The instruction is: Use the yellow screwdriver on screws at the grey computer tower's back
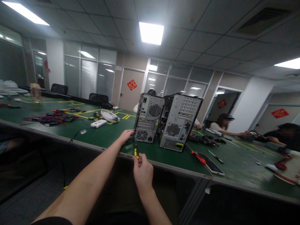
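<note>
Two computer cases stand upright side by side on the green table, rear panels facing me: a left case (150, 120) and a right case (179, 123). My right hand (142, 170) pinches a black and yellow screwdriver (136, 151), its shaft pointing up at the lower left corner of the left case's rear panel. Against that case's left side rests my left hand (127, 136), fingers stretched towards it, their tips partly hidden behind the case edge.
On the green table (110, 134) lie tangled wires (52, 118), a white power strip (98, 123) and a round white fan cover (109, 115). Right of the cases are a red screwdriver (199, 157), a phone (210, 163) and black cables (207, 139). People sit at the far right.
</note>
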Demonstrator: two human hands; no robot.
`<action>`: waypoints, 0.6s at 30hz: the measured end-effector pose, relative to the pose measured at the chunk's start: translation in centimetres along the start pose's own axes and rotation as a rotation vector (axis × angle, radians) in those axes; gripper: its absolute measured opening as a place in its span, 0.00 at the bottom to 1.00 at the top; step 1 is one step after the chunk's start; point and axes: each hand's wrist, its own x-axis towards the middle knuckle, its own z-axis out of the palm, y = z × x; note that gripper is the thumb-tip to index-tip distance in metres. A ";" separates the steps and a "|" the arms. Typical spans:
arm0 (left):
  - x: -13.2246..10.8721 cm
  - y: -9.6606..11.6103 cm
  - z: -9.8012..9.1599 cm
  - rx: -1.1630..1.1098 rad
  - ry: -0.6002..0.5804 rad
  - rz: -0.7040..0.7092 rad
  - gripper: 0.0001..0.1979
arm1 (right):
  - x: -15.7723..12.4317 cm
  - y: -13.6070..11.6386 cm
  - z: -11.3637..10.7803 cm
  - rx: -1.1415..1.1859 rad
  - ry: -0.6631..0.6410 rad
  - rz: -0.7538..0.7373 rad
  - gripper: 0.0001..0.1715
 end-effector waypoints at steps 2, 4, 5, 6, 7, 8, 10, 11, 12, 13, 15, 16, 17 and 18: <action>0.1 0.0 0.0 0.001 0.001 -0.002 0.27 | 0.1 0.1 0.1 0.011 -0.002 -0.001 0.12; 0.2 -0.1 0.0 0.009 0.007 0.001 0.27 | 0.0 0.1 0.1 -0.016 0.018 -0.043 0.12; 0.2 -0.2 0.0 0.014 0.011 0.004 0.26 | -0.1 0.1 0.0 -0.037 0.029 -0.072 0.13; 0.2 -0.2 -0.1 0.017 0.014 0.008 0.26 | -0.1 0.1 0.0 -0.057 0.037 -0.099 0.14; 0.3 -0.2 -0.1 0.017 0.016 0.012 0.26 | -0.2 0.1 -0.1 -0.071 0.040 -0.118 0.15; 0.3 -0.3 -0.1 0.016 0.015 0.013 0.26 | -0.2 0.1 -0.1 -0.076 0.039 -0.123 0.16; 0.3 -0.3 -0.1 0.010 0.013 0.012 0.26 | -0.2 0.1 -0.1 -0.059 0.033 -0.100 0.13; 0.3 -0.3 0.0 0.010 0.013 0.010 0.26 | -0.2 0.1 -0.1 -0.043 0.033 -0.087 0.11; 0.3 -0.3 0.0 0.011 0.012 0.010 0.26 | -0.1 0.2 -0.1 -0.023 0.038 -0.077 0.10; 0.3 -0.3 0.0 0.014 0.012 0.008 0.26 | 0.0 0.2 0.0 0.003 0.047 -0.075 0.10; 0.2 -0.2 0.0 0.019 0.017 0.004 0.25 | 0.1 0.1 0.0 0.070 0.079 -0.088 0.10; 0.2 -0.2 0.0 0.021 0.018 0.001 0.25 | 0.1 0.1 0.1 0.107 0.098 -0.099 0.10; 0.2 -0.1 0.0 0.023 0.018 0.000 0.25 | 0.2 0.0 0.1 0.140 0.115 -0.110 0.10; 0.2 -0.1 0.0 0.024 0.016 0.000 0.25 | 0.2 0.0 0.0 0.164 0.127 -0.122 0.10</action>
